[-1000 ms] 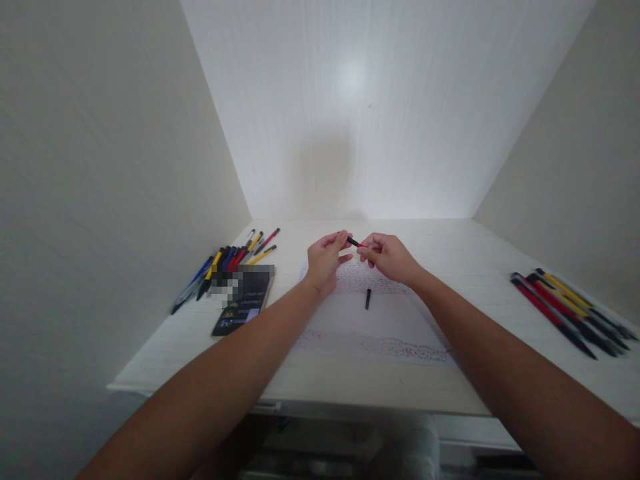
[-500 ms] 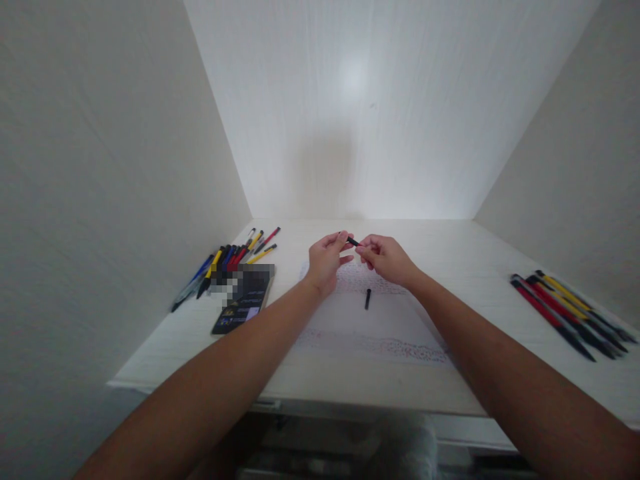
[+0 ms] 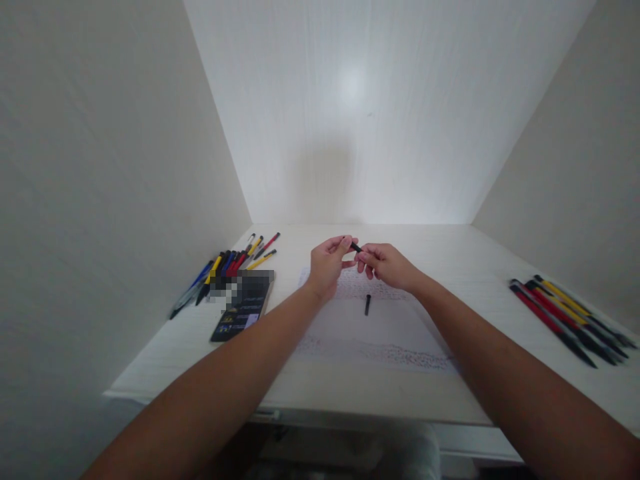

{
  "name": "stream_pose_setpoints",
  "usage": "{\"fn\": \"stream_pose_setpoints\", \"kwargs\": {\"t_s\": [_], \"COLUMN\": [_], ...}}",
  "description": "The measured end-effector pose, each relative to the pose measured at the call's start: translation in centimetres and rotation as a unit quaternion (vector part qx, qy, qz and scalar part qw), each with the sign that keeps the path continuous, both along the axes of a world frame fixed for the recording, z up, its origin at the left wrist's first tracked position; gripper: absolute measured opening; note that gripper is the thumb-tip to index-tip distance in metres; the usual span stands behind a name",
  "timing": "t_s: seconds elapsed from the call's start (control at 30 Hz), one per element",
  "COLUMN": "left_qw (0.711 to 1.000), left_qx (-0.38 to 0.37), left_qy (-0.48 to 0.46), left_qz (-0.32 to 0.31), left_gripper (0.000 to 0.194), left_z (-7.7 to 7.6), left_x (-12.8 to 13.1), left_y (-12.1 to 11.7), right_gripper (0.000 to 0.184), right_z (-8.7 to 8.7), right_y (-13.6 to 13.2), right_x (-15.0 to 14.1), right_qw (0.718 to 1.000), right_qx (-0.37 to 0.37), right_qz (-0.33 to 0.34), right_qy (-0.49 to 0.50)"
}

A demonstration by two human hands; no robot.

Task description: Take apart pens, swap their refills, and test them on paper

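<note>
- Pale, faintly streaked panels wall in the desk (image 3: 480, 267) at its back and both sides; a bright glare spot and a soft shadow show on the back panel (image 3: 400, 133).
- Left hand (image 3: 327, 263): narrow pinch, thumb and fingertips closed on the black pen (image 3: 356, 247), with another finger held out below it.
- Right hand (image 3: 387, 263): fingers curled in, thumb and forefinger closed on the pen's other end.
- Black pen: held up between the two hands, over the far part of the paper, slanting down toward the right hand; the fingers hide much of it.
- Paper (image 3: 350, 327): flat in the middle of the desk, reaching toward the near edge, with bands of small marks across its far and near parts, too small to read.
- Short black piece (image 3: 367, 305): lying on the paper, apart from both hands.
- Phone (image 3: 255, 303): left of the paper, its screen partly blurred out.
- Left pens (image 3: 233, 263): blue, yellow, red and black, gathered along the desk's left edge beyond the phone.
- Right pens (image 3: 555, 313): red, yellow and black, side by side near the right edge.
</note>
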State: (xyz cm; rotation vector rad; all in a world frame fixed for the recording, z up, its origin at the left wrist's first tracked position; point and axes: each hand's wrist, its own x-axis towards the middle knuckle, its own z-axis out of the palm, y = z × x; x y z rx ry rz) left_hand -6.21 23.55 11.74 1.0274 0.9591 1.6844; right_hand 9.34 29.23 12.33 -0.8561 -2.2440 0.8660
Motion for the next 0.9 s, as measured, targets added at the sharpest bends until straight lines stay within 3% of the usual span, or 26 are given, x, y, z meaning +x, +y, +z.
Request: {"fn": "stream_pose_setpoints", "kwargs": {"t_s": [0.2,0.3,0.33,0.4,0.5,0.57,0.77,0.83,0.9], "left_qw": [1.000,0.991,0.977,0.920,0.810,0.768,0.719,0.718,0.740], "left_qx": [0.011,-0.016,-0.021,-0.016,-0.007,0.000,-0.002,0.022,0.059], "left_qy": [0.018,0.125,0.201,0.383,0.586,0.634,0.659,0.657,0.638], "left_qz": [-0.002,0.045,0.067,0.075,-0.030,-0.089,-0.223,-0.228,-0.207], "left_gripper": [0.030,0.033,0.033,0.033,0.042,0.046,0.022,0.016,0.017], "left_z": [-0.1,-0.3,-0.3,-0.1,0.6,1.1,1.0,0.6,0.1], "left_x": [0.2,-0.3,-0.5,-1.0,-1.3,-1.1,-0.4,-0.6,-0.7], "left_y": [0.2,0.7,0.9,0.8,0.0,-0.7,-1.6,-1.5,-1.3], "right_gripper": [0.031,0.027,0.025,0.023,0.023,0.023,0.035,0.038,0.039], "right_z": [-0.2,-0.5,-0.5,-0.4,-0.2,-0.2,-0.8,-0.9,-0.9], "right_y": [0.3,0.7,0.9,1.1,1.6,1.9,2.6,2.6,2.6], "right_x": [0.1,0.2,0.3,0.6,1.0,1.2,1.2,1.2,1.3], "right_qw": [0.999,0.995,0.993,0.986,0.970,0.960,0.945,0.944,0.944], "right_qx": [-0.036,-0.038,-0.039,-0.040,-0.059,-0.072,-0.102,-0.106,-0.110], "right_qz": [0.008,-0.017,-0.036,-0.085,-0.152,-0.170,-0.170,-0.166,-0.161], "right_qy": [0.037,0.086,0.106,0.138,0.178,0.212,0.260,0.263,0.267]}}
